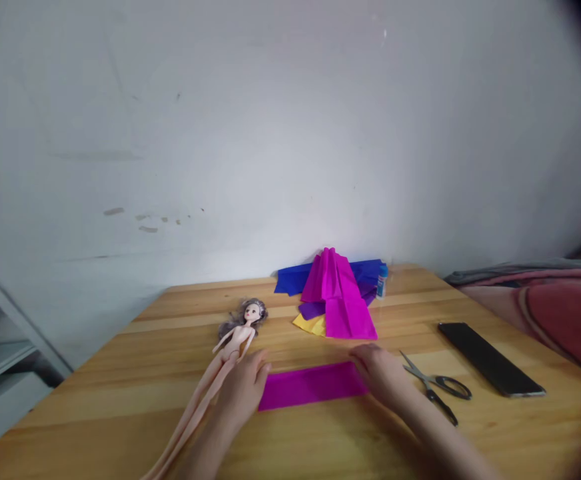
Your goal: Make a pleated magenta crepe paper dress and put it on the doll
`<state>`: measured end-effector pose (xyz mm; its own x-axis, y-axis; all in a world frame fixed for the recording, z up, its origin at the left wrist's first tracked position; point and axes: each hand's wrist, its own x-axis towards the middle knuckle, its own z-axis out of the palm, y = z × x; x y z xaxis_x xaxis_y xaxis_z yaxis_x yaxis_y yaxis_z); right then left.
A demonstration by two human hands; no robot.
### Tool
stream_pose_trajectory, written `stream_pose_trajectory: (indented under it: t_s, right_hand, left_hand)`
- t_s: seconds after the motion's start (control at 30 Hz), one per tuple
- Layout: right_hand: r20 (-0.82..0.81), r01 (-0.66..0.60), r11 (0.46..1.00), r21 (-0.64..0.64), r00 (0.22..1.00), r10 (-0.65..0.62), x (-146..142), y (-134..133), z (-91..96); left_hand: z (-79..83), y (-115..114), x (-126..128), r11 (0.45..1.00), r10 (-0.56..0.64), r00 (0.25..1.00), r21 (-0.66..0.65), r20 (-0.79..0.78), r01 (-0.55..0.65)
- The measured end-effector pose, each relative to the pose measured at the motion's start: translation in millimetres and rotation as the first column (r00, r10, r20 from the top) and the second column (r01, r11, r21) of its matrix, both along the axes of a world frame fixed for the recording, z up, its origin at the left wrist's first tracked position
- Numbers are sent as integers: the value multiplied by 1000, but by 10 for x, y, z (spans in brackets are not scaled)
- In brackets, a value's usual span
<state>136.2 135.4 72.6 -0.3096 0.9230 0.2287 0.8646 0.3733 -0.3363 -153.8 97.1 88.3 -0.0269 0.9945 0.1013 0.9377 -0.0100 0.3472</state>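
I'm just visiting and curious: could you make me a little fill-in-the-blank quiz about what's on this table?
1. The left hand and right hand are at the two ends of the magenta strip; the one nearer the doll is the ____ one.
2. Between the right hand and the dark slab lies a pair of ____.
3. The small bottle near the wall has a cap coloured ____.

Missing words: left; scissors; blue.
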Motion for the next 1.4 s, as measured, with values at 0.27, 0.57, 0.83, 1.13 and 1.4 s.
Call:
stream_pose_trajectory:
  t_s: [0.27,0.57,0.83,1.13,1.4]
  right_hand:
    - [-27,-164,977,-133,986,162,-92,340,37]
    - [-76,-195,960,-201,980,183,-61,299,-61]
    - [-119,-249,960,126,957,264,-41,239,-94]
    - [116,-437,808,395,896,428,35,-27,-4]
    - [40,-387,912,139,922,385,51,-84,-195]
  left_hand:
    - [-19,303,316,986,-133,989,-106,-59,126]
    - [-141,363,367,981,-141,988,-141,-64,131]
    - [-64,237,426,970,-223,971,76,-88,230]
    - [-125,46,362,767,-335,833,385,-441,513]
    - [-296,-32,278,918,-351,929,154,-114,366]
